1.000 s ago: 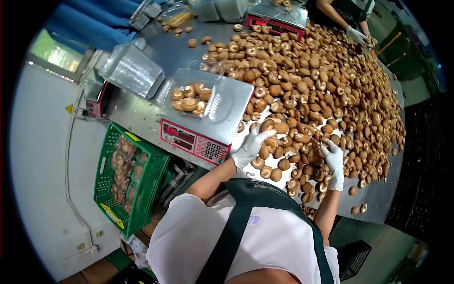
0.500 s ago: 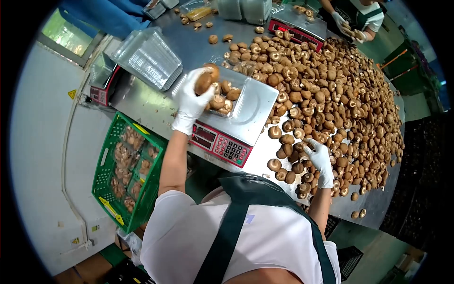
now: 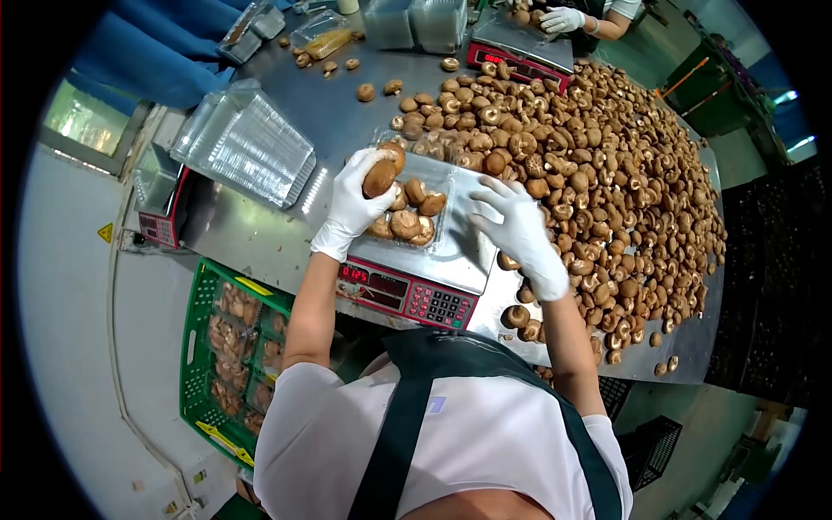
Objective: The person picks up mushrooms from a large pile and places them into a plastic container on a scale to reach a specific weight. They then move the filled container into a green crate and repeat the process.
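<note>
My gloved left hand (image 3: 354,206) is closed around a pair of brown mushrooms; the nearer mushroom (image 3: 379,179) shows its cap. It is over the left side of a clear plastic tray (image 3: 443,227). Inside the tray lie several mushrooms (image 3: 405,224). The tray rests on the steel plate of a red scale (image 3: 390,290), whose lit display seems to read 0.125. Above the plate's right edge, my gloved right hand (image 3: 522,232) has its fingers apart, and nothing shows in them. A large heap of mushrooms (image 3: 598,191) spreads to its right.
Stacked clear trays (image 3: 251,143) stand at the left, beside another scale (image 3: 163,221). A green crate (image 3: 192,347) with packed mushrooms is at lower left. Across the table, a co-worker's gloved hand (image 3: 563,20) is near a further scale (image 3: 520,65).
My right hand has moved left and up from the heap to the scale's right edge. My left hand still holds its mushrooms by the tray. The whole view has shifted slightly.
</note>
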Motion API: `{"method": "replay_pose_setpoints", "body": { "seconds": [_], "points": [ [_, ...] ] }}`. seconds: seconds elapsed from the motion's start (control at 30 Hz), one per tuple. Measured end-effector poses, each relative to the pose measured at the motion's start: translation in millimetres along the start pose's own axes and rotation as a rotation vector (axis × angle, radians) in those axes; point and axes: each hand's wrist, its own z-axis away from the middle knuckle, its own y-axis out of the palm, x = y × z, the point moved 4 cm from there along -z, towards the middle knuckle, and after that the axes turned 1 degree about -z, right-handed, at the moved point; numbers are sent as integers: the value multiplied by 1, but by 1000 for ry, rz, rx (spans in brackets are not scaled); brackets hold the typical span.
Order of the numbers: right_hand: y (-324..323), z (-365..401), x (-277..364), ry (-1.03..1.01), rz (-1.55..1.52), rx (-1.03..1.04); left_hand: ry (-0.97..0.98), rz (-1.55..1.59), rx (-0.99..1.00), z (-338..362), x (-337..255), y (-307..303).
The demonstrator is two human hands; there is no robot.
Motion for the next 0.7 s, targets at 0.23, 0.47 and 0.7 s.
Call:
{"method": "replay_pose_setpoints", "body": {
  "seconds": [0.23,0.47,0.7],
  "points": [
    [86,-43,-1,39,340,250,177,-42,536,0,13,20],
    [57,-42,-16,79,-81,233,-168,583,579,-6,37,9],
    [92,-46,3,103,383,362,-196,808,656,-8,45,5]
  ]
}}
